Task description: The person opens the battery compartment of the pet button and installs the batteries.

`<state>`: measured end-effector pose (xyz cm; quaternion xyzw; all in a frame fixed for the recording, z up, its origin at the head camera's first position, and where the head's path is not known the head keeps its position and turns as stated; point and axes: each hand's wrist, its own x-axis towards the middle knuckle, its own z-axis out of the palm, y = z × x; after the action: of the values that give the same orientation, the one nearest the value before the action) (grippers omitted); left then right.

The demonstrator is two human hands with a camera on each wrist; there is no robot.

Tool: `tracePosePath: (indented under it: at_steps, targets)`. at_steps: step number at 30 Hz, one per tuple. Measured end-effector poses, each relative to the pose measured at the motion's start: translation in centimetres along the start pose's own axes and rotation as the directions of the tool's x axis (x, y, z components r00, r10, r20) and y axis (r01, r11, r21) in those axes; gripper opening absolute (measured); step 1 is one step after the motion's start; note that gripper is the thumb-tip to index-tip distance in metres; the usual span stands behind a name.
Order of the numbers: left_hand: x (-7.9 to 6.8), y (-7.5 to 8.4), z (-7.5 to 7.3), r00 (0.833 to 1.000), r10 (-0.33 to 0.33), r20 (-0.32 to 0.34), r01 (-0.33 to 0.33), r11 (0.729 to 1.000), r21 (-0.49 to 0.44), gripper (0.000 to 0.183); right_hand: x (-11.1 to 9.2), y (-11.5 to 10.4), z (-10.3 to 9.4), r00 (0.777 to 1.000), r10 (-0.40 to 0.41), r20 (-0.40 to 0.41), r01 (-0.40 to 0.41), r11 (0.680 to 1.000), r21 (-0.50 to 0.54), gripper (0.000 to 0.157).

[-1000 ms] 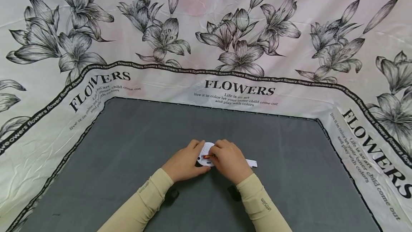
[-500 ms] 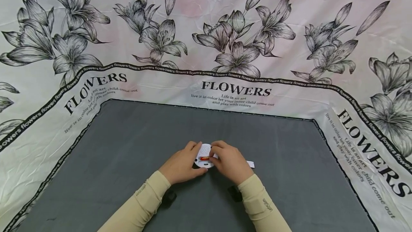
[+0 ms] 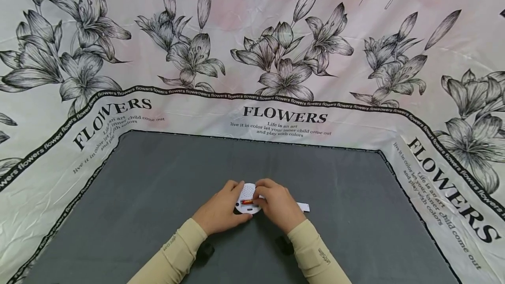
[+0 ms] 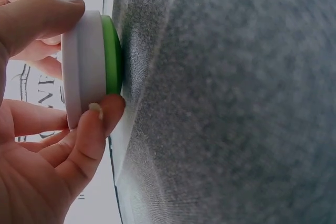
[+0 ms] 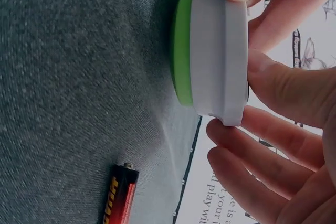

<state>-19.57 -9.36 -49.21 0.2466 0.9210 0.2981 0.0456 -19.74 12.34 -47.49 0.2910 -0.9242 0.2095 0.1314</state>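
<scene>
A round white device [image 3: 248,189] lies face down, its perforated back up and its green face [image 5: 182,51] toward the cloth. A red battery [image 3: 247,202] sits in the slot in that back. My left hand [image 3: 220,208] grips the device by its left rim, thumb at the near side and fingers at the far side. With the right hand [image 3: 279,206], I touch the back with the thumb close to the battery's right end, the other fingers bent at the rim. A second red and black battery [image 5: 121,195] lies on the cloth in the right wrist view.
A flat white strip [image 3: 304,207] juts out past my right hand on the grey cloth [image 3: 158,179]. Dark wrist cameras [image 3: 205,251] hang under both forearms. Behind rises a white flower-printed sheet [image 3: 189,113].
The battery was tilted in my right fingertips a second ago and now lies along the slot. The head view has tipped up slightly, so the hands appear lower.
</scene>
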Motion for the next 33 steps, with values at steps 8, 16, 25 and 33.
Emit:
tracePosePath:
  at_steps: [8, 16, 25, 33]
  targets:
    - [0.18, -0.11, -0.27, 1.0, -0.015, 0.0, 0.015, 0.999, -0.043, 0.092, 0.14, 0.04, 0.17, 0.999, 0.052, 0.006, -0.052, 0.997, 0.052, 0.012]
    - [0.07, -0.21, -0.43, 1.0, -0.024, -0.001, 0.024, 0.998, -0.052, 0.092, 0.21, 0.26, 0.41, 0.998, 0.064, -0.015, -0.062, 0.993, 0.1, 0.014]
    - [0.46, 0.09, -0.57, 1.0, -0.013, -0.012, 0.013, 0.999, -0.05, 0.092, 0.36, 0.4, 0.32, 0.99, 0.134, -0.041, -0.126, 0.979, 0.161, 0.017]
    - [0.18, 0.15, -0.51, 1.0, -0.016, -0.022, 0.015, 0.999, -0.046, 0.093, 0.4, -0.26, 0.6, 0.978, 0.209, -0.016, -0.205, 0.969, 0.135, 0.022]
